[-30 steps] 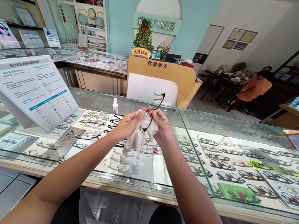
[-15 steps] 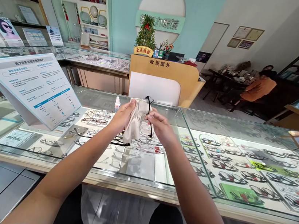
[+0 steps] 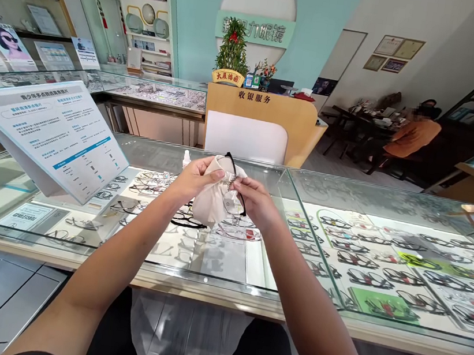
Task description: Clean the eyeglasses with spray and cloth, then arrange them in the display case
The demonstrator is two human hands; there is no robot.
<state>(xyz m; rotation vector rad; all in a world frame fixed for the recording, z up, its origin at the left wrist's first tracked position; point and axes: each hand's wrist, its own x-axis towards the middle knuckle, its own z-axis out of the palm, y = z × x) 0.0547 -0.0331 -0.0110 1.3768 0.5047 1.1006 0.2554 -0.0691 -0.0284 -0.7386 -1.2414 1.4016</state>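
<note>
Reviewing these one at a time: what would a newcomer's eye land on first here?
Probably the middle, where the left hand holds a pale cloth against black-rimmed glasses gripped by the right hand, above a glass display counter. Next might come the large white printed sign slanting upward on the left, then the leafy green plant on the wooden desk beyond.

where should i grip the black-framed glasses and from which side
Probably mid-frame, pinched from the right: the black-framed glasses are held tilted, dark ends showing above and below the fingertips of the right hand, while the cloth in the left hand covers much of their left side.
</note>
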